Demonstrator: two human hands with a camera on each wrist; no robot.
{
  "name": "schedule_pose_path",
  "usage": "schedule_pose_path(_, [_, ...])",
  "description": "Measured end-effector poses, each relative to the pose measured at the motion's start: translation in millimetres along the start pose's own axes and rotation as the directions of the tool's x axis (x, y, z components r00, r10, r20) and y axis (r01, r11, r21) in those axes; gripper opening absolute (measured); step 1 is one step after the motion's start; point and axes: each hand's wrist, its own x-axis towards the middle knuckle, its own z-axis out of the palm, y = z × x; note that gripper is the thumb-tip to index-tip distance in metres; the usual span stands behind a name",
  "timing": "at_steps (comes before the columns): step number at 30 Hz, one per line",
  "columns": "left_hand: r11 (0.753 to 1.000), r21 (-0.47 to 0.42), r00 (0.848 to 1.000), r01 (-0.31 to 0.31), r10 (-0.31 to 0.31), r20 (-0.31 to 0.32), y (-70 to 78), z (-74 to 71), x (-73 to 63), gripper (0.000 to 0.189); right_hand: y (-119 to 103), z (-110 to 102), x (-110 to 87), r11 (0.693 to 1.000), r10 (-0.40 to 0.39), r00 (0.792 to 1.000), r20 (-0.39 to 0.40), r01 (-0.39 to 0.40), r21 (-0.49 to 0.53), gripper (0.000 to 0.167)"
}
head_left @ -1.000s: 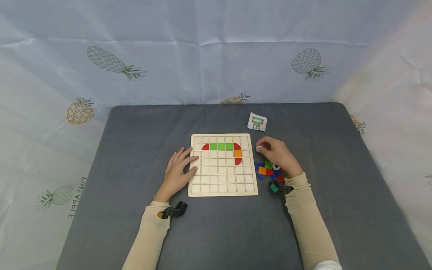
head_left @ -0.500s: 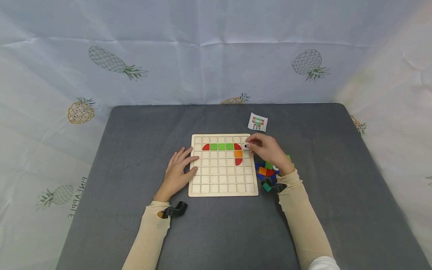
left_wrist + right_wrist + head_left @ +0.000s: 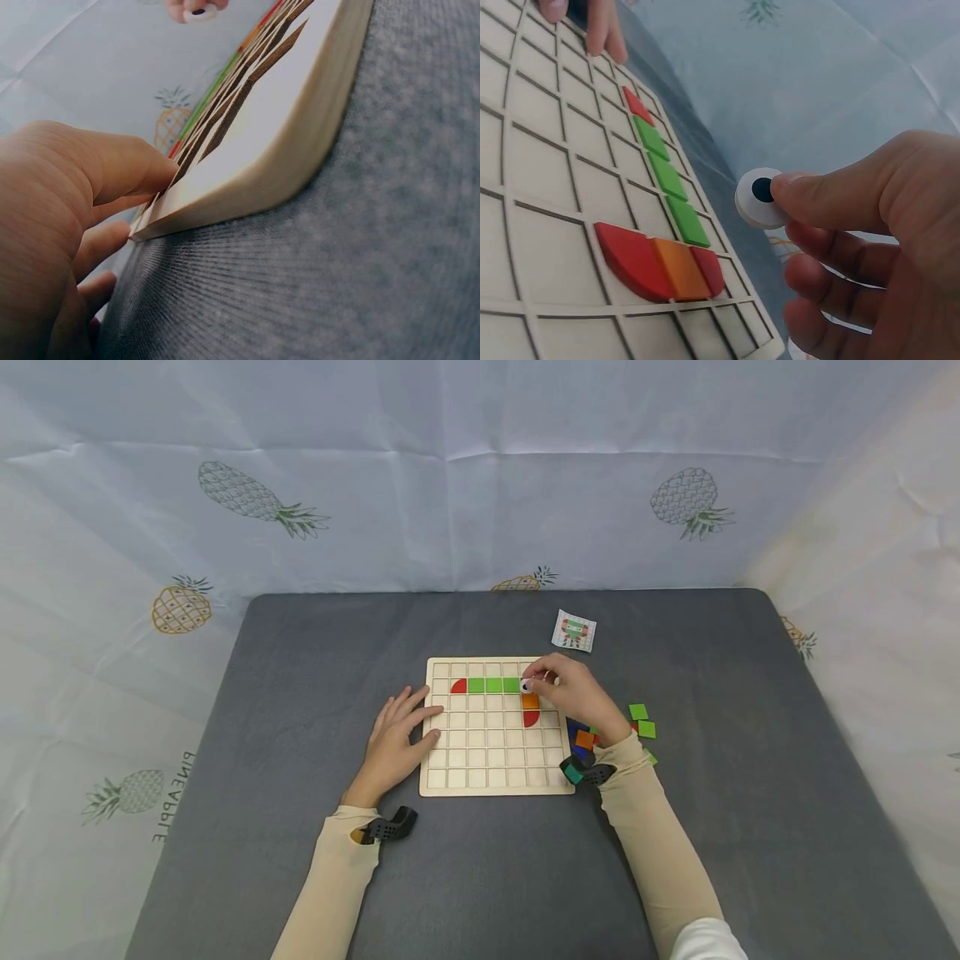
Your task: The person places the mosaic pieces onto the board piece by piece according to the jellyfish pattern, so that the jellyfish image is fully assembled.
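A wooden grid board [image 3: 480, 783] lies on the dark table. Along its second row, three green squares [image 3: 493, 686] follow a red quarter-round [image 3: 459, 686]. An orange square [image 3: 530, 701] and a lower red quarter-round [image 3: 531, 719] form a column at the right; the upper red piece [image 3: 708, 271] there shows in the right wrist view. My right hand [image 3: 573, 693] pinches a white eye disc [image 3: 751, 210] with a black dot between thumb and fingers, raised over the board's upper right. Spread fingers of my left hand [image 3: 392, 747] rest on the board's left edge.
Right of the board lie loose pieces, among them an orange square [image 3: 584, 739] and green squares [image 3: 647, 729]; my right forearm covers part of this pile. A small printed card [image 3: 574, 631] lies behind the board. A pineapple-print curtain [image 3: 480, 518] hangs behind the table.
My right hand has carried the eye disc leftward from beside the board to above its upper right corner, uncovering green squares on the right. The left hand stays in place.
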Motion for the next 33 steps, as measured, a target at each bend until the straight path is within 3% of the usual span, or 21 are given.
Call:
schedule_pose_path(14, [1.0,-0.004,1.0,-0.001,0.001,0.005,0.3,-0.3,0.0,0.037,-1.1,26.4,7.9,0.985,-0.011,1.0,0.023,0.014,-0.17,0.014])
schedule_pose_path(33, [1.0,-0.002,1.0,-0.002,0.002,0.0,-0.1,-0.5,-0.7,0.037,-6.5,34.9,9.0,0.963,0.002,1.0,0.01,0.001,-0.269,0.015])
